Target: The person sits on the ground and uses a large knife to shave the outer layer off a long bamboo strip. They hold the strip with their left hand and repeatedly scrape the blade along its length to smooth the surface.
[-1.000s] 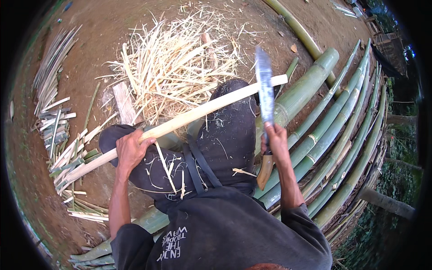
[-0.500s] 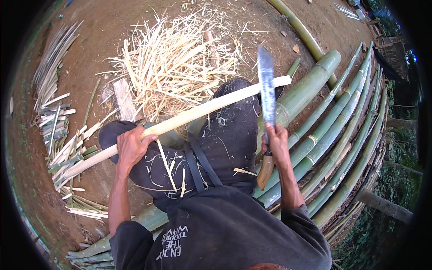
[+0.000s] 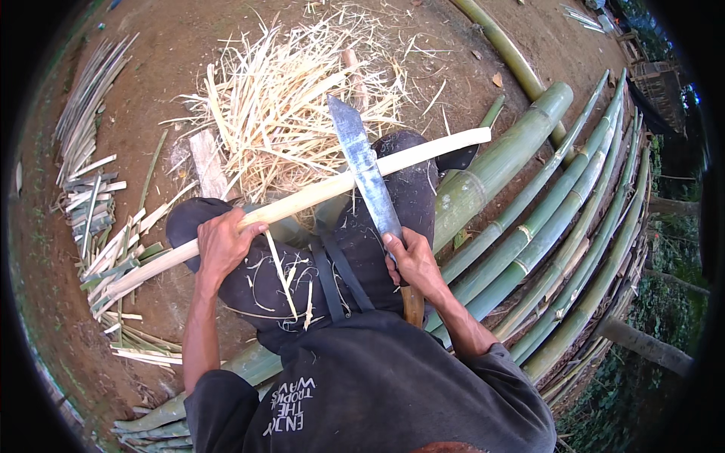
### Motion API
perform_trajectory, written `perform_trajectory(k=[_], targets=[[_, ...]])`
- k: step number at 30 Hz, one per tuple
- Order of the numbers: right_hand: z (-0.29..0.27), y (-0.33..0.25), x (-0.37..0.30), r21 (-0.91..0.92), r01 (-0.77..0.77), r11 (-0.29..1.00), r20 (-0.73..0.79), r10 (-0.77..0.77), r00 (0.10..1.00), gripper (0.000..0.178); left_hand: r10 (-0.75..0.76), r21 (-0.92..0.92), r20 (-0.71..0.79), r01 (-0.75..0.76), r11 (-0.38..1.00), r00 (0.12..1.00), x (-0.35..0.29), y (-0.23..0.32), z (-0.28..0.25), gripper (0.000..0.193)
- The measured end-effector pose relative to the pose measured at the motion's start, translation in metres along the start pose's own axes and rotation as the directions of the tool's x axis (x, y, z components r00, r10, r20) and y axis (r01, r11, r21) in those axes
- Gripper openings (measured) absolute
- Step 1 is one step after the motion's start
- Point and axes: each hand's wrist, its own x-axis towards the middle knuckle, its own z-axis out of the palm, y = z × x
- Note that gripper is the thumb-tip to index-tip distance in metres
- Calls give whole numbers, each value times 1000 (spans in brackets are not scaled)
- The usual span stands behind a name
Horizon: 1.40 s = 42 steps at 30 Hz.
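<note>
- Fingers first: the left hand (image 3: 223, 243) is clenching around the pale bamboo strip (image 3: 317, 195) at centre left, pinning it across the lap.
- The right hand (image 3: 411, 260) is wrapping tight around the wooden handle of the machete (image 3: 366, 170), low in the centre.
- The blade is lying on the strip where the two cross, mid-frame, tip pointing to the upper centre.
- It looks like the shaving step; the next stroke calls for a firm left grip and a shallow blade angle along the strip.
- The strip is looking long, cream-coloured, flat and skinned, running from the left edge to the upper right.
- Behind it, a heap of shavings (image 3: 287, 106); at right, green bamboo poles (image 3: 529, 226).
</note>
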Motion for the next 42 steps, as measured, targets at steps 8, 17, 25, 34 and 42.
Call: perform_trajectory(k=[8, 17, 25, 34, 42], targets=[[-32, -10, 4, 37, 3, 999, -211, 5, 978, 27, -21, -5, 6, 21, 1000, 1000, -2, -2, -2, 48], [-26, -13, 3, 26, 0, 1000, -82, 2, 997, 28, -60, 4, 38, 60, 998, 997, -5, 2, -6, 45], [-48, -4, 9, 111, 94, 989, -225, -67, 972, 25, 53, 36, -68, -51, 998, 996, -4, 5, 2, 39], [-68, -10, 20, 95, 106, 990, -236, -81, 968, 28, 90, 78, -189, -76, 994, 978, -12, 1, 10, 35], [-69, -8, 20, 133, 95, 987, -235, -61, 970, 28, 187, 82, -258, -171, 982, 948, -8, 3, 17, 34]])
